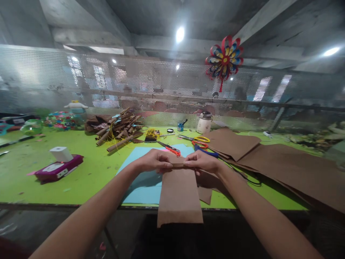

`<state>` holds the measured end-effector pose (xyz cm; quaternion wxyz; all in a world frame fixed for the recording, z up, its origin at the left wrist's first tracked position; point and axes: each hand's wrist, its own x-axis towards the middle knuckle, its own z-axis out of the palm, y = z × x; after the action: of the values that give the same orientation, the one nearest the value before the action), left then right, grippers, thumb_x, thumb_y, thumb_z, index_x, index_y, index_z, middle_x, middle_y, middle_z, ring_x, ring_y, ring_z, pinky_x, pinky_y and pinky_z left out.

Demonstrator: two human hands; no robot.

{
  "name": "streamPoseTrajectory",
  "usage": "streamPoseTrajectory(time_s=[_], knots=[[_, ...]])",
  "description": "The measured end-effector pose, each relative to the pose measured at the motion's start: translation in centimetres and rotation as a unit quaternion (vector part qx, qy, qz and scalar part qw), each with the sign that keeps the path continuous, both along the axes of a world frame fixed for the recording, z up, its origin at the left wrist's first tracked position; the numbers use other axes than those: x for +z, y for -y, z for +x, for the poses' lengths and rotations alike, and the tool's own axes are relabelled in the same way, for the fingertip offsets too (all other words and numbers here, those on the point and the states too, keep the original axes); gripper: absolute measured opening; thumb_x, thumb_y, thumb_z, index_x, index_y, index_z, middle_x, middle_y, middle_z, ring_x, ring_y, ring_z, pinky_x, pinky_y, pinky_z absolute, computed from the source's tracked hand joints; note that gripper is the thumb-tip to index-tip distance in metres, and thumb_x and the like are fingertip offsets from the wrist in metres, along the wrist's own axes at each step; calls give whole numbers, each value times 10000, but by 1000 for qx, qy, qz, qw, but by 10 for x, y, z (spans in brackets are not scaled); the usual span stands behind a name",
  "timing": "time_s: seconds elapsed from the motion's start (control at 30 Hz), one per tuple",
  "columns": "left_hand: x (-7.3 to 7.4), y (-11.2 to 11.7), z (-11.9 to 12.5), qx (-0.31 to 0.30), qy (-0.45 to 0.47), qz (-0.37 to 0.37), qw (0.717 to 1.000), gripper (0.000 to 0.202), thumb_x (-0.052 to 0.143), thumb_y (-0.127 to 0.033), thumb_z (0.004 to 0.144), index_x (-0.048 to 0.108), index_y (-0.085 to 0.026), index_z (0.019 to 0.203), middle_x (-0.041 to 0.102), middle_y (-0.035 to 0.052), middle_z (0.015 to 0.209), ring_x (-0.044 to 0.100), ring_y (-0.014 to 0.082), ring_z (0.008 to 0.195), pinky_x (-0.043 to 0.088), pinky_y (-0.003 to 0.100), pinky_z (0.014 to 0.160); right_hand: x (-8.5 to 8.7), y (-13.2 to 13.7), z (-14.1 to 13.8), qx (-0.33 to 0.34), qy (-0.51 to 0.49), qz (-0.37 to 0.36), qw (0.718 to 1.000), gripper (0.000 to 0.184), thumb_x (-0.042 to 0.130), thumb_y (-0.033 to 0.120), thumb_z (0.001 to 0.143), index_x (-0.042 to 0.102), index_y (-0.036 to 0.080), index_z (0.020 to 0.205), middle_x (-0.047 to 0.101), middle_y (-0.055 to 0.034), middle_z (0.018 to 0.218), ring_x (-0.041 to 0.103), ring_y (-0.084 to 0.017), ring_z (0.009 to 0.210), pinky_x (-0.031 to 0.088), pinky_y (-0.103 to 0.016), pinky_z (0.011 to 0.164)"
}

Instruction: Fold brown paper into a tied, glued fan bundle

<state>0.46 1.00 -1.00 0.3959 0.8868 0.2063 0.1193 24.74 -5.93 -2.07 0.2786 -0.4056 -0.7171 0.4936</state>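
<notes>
A strip of brown kraft paper (180, 194) hangs from both hands, its lower end reaching past the table's front edge. Its top is folded over into a narrow band. My left hand (155, 160) pinches the band's left end between thumb and fingers. At the other end, my right hand (201, 160) pinches it the same way. Beneath lies a light blue sheet (142, 183), and another brown paper piece (206, 192) shows below my right hand. Just beyond the fold lies an orange utility knife (172, 149).
Scissors with yellow handles (201, 139) and blue-handled pliers (206, 151) lie ahead. Large brown sheets (285, 169) cover the right side. Rolled paper tubes (121, 133), a purple tissue pack (60, 169), a jar (205, 123) and a blue pot (180, 127) stand around the green table (99, 180).
</notes>
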Motion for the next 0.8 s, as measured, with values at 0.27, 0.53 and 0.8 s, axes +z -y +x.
streamPoseTrajectory(time_s=[0.27,0.53,0.8], knots=[[1,1,-3,2,37,-84,996,313,625,-428,763,625,-124,690,544,-8,532,495,98,489,385,215,494,-2,-4,2,-30,-64,0,998,403,569,500,797,645,109,865,507,46,492,482,-65,357,334,-170,347],[2,11,1,-67,57,-178,980,292,610,-409,787,612,-127,710,528,-11,586,473,86,524,367,211,521,0,5,-15,75,-162,31,983,470,695,386,730,614,201,1154,637,-77,1044,589,-195,938,466,-324,815],[0,18,6,-117,23,-201,972,345,590,-486,782,650,-147,773,591,12,629,536,126,614,435,255,629,10,17,-26,88,-140,141,976,240,704,359,723,718,189,891,611,-76,982,565,-187,931,439,-344,860]])
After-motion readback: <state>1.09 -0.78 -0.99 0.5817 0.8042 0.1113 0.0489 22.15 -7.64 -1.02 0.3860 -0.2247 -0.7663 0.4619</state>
